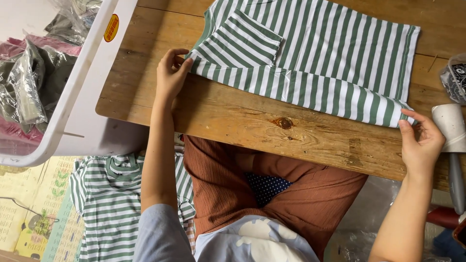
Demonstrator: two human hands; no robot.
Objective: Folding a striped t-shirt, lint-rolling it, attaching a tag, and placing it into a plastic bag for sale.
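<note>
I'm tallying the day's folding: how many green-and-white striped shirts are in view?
2. One shirt lies on the table, its near edge held by the left hand and right hand. Another lies on the floor. The bin may hide more.

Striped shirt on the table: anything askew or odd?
Nothing damaged. The striped shirt lies slanted across the wooden table, folded edge toward the person, left hand and right hand pinching its two ends. A white bin overhangs the table's left edge.
</note>
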